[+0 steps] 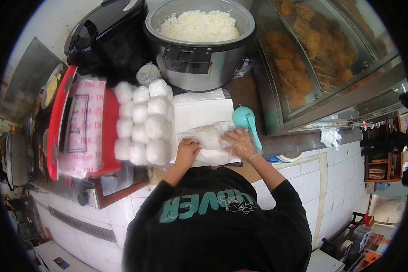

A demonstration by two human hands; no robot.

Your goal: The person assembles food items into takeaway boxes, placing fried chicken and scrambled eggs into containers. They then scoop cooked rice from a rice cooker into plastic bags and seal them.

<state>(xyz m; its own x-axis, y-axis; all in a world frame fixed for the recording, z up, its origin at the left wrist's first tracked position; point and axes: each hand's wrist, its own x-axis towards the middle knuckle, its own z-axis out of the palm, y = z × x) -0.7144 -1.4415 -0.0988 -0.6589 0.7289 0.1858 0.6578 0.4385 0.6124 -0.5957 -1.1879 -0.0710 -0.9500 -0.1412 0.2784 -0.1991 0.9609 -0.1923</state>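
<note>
A mound of white rice (209, 140) lies in a thin translucent wrapper (188, 132) in front of me, on a stack of white paper sheets (204, 114). My left hand (187, 152) is bare and pinches the wrapper's near left edge. On the other side, my right hand (239, 143) wears a clear plastic glove and holds the wrapper against the rice. A turquoise plastic scoop (243, 117) rests just beyond the right hand. To the left, several wrapped rice portions (141, 132) are piled in rows.
A large rice cooker (187, 73) stands open behind the paper, with cooked rice (200, 25) inside. On the right is a glass display case (275, 117) of fried chicken (289, 74). A red container (110, 136) with printed wrappers (85, 125) and a lidded cup (148, 73) sit left.
</note>
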